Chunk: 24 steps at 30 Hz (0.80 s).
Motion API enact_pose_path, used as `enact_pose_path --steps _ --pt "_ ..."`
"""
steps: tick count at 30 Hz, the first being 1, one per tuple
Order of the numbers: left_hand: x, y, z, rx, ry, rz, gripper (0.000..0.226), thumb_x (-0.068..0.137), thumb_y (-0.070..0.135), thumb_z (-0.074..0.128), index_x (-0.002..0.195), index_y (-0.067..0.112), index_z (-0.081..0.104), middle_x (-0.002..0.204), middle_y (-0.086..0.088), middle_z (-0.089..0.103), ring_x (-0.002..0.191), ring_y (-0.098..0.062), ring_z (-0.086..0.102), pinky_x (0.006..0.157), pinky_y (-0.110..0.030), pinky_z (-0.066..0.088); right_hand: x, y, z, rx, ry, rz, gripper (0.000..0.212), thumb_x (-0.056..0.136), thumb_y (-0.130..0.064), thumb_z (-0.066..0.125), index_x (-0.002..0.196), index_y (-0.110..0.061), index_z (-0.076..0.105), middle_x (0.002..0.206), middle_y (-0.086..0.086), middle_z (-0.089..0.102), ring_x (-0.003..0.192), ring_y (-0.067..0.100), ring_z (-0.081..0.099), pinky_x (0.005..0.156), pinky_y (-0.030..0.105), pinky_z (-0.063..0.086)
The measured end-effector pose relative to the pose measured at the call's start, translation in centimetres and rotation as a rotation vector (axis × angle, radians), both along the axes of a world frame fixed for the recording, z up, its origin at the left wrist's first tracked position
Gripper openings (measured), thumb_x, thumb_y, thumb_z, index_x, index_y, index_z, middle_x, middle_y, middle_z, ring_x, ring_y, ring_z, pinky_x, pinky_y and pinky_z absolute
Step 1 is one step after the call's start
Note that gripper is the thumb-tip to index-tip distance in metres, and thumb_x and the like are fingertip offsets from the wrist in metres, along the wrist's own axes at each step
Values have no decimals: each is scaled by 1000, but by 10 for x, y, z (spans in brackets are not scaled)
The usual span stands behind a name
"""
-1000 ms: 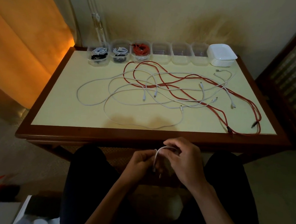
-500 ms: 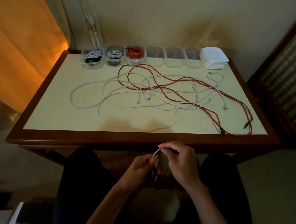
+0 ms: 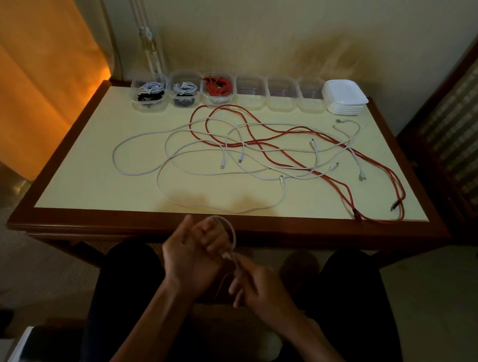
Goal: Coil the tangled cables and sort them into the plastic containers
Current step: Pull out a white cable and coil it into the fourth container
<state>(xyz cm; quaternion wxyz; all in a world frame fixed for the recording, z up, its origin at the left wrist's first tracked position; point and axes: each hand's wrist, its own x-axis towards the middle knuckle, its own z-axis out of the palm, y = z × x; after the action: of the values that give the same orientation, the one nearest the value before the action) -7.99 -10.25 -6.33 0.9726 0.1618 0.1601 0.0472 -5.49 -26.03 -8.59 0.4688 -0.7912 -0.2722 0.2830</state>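
Thin white rubbery cable [image 3: 230, 233]: we loop it round left hand [image 3: 191, 255], right hand [image 3: 253, 286] pinching strand; limp, light, springy, so grip crossings.

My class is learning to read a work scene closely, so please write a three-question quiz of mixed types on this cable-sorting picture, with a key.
1. Multiple choice: how many of the six clear containers at the back of the table already hold cables? A) one B) three C) five

2. True or false: the stack of white lids stands at the left end of the container row.

3. Short answer: what does the left hand hold, and what is the right hand doing with it?

Key
1. B, the three on the left; the other three look empty.
2. False, it stands at the right end.
3. A white cable looped over the left hand's fingers; the right hand pinches its trailing part, in front of the table's near edge.
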Motion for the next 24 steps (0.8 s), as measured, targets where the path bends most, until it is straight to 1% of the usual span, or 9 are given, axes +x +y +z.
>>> enact_pose_path --steps 2,5,7,9,11,13,15,18,24 --pt "3 18 -2 24 23 109 43 95 46 31 74 11 45 64 1 31 56 -13 31 61 -28 23 -8 -3 3 -91 75 89 32 103 -21 43 133 -25 52 78 5 69 54 12 65 61 21 52" --pt "1 34 -11 252 96 118 46 98 48 27 79 10 45 67 -1 33 61 -16 34 65 -31 27 -7 -9 16 -109 148 154 28 100 -19 50 127 -16 58 78 4 69 56 10 65 61 28 57" --pt "-1 31 -17 479 140 53 45 97 47 30 79 9 46 66 -1 33 61 -16 34 64 -32 27 -3 -8 32 -51 128 179 21 98 -16 53 115 -20 65 83 4 72 63 15 68 63 33 57" --pt "-3 18 -20 698 169 -39 42 93 48 35 81 10 46 64 1 34 60 -14 33 61 -30 28 -3 -4 47 8 101 209 18 96 -15 55 106 -21 68 83 0 71 65 15 68 62 29 55" --pt "-6 4 -20 862 152 -151 41 90 48 36 81 10 47 63 2 38 59 -13 35 58 -28 33 -2 2 57 35 41 210 14 96 -14 55 100 -14 69 81 -1 70 62 13 68 62 26 54" --pt "-11 -8 -16 1024 83 -262 43 98 43 33 75 13 53 61 4 45 57 -10 41 58 -27 38 5 5 61 65 -105 98 15 98 -13 56 97 -11 70 76 -2 70 56 10 66 59 23 54" --pt "-16 -16 -10 1015 55 -339 50 105 35 29 66 18 55 61 5 49 54 -7 45 58 -23 39 21 4 62 104 -268 -67 12 95 -10 60 95 -10 72 73 -3 70 57 8 66 57 15 50" --pt "-19 -16 -7 975 6 -391 37 101 33 39 70 22 54 65 6 48 55 -7 43 56 -22 37 42 0 60 84 -425 -176 9 88 -5 68 91 -9 75 78 -7 72 75 1 67 65 5 46" --pt "-23 -15 -6 911 -12 -488 25 96 26 46 73 15 48 66 0 43 55 -11 40 55 -22 34 52 -7 60 118 -339 -269 6 77 -12 81 79 -15 75 72 -17 67 74 -5 64 62 6 45"
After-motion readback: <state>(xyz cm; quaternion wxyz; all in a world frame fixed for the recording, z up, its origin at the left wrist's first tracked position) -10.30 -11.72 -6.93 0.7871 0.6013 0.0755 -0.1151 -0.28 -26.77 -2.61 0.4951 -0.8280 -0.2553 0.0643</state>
